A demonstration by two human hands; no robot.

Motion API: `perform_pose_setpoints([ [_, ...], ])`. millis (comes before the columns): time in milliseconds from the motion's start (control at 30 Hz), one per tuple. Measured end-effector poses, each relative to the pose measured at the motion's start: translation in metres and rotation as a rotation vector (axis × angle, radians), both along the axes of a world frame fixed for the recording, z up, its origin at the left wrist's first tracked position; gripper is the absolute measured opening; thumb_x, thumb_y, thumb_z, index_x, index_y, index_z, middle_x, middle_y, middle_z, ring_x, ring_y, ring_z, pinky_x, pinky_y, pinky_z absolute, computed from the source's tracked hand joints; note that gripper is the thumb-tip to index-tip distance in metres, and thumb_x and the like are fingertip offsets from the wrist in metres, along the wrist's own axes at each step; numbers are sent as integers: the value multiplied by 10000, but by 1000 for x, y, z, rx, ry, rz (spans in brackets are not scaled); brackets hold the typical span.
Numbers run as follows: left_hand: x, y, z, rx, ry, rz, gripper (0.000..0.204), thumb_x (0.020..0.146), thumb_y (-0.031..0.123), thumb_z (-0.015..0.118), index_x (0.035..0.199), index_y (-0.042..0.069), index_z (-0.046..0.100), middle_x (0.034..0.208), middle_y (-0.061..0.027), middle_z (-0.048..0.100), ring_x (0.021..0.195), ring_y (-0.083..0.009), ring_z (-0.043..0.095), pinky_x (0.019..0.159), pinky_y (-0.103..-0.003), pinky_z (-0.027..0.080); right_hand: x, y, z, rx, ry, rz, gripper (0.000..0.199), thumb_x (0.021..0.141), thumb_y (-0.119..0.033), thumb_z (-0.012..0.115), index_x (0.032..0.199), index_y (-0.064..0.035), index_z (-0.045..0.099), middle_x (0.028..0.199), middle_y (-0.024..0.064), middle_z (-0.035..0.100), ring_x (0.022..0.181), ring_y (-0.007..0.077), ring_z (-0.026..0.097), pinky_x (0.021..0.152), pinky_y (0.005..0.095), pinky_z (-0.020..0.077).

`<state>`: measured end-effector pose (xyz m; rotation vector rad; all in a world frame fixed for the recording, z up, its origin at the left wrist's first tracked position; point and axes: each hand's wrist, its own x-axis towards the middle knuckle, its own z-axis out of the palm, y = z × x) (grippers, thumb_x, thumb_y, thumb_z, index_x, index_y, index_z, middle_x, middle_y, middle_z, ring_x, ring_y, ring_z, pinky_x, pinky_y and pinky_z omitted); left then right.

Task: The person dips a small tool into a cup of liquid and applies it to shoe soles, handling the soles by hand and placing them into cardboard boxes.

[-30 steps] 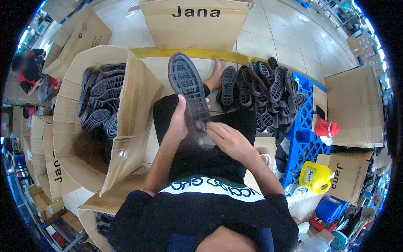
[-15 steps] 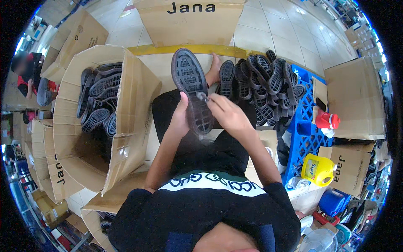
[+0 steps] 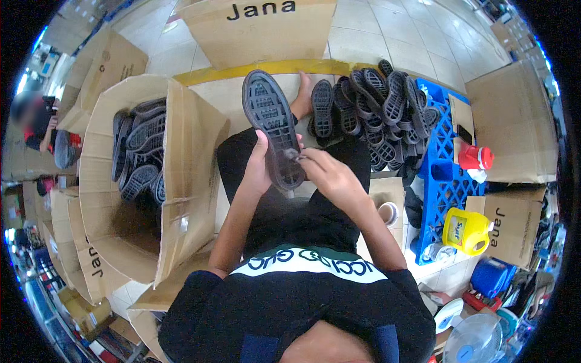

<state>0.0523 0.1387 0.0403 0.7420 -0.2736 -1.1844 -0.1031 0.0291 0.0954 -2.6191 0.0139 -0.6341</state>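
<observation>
A dark shoe sole (image 3: 270, 109) with a grid of hollows on its face is held upright over my lap, toe end away from me. My left hand (image 3: 258, 170) grips its left edge, the thumb lying along the rim. My right hand (image 3: 334, 180) is closed in a pinch on a small greyish wad (image 3: 292, 154), which touches the lower half of the sole's gridded side; its exact kind is too blurred to tell. Beyond my right knee lies a heap of similar soles (image 3: 394, 103), with a single sole (image 3: 322, 107) lying at its left side.
On my left stands an open cardboard box (image 3: 193, 175) with several soles inside. A blue plastic pallet (image 3: 445, 192) on the right bears a red-lidded container (image 3: 475, 158); near it stands a yellow jug (image 3: 465, 232). A large carton (image 3: 260, 39) stands ahead. Another person (image 3: 45, 130) sits far left.
My right hand has shifted slightly down along the sole with the greyish wad. My left hand keeps its grip on the sole. The whole view has turned a little.
</observation>
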Motion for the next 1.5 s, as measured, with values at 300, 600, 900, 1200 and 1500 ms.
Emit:
perform_pose_setpoints([
  [300,23,-36,-102,348,37,-60,697,923,608,303,1195,-5,497,1027,-173,633,909,-262,635,805,-398,529,-69,17,-72,546,8,-360,146,859,-39,615,977,36,570,1035,153,610,847,249,643,764,306,520],
  [600,25,-176,-165,319,142,-198,799,891,693,185,1354,79,402,1260,-158,534,1153,-310,509,965,-519,401,-124,4,-178,1818,-536,-714,112,937,-114,555,998,-27,589,946,80,639,814,149,627,767,295,532],
  [900,11,-20,-165,790,-408,-192,519,901,440,535,1335,169,454,1307,-66,494,1221,-217,438,948,-427,381,-130,3,-199,1954,-569,-616,127,933,-129,558,1038,-65,590,1043,91,633,856,156,619,746,298,532],
  [1200,65,177,102,438,-498,175,499,966,347,461,1352,36,405,1261,-130,543,1124,-230,554,970,-366,426,-140,-16,-207,1856,-425,-621,214,955,-166,523,1109,-22,560,1101,106,608,849,120,553,716,231,488],
  [1500,247,343,-13,1262,-948,229,581,903,348,568,1350,20,395,1153,-113,580,1024,-205,549,902,-342,439,-129,-1,-207,1860,-470,-604,237,966,-168,509,1139,-10,551,1125,113,610,858,107,579,724,214,528],
])
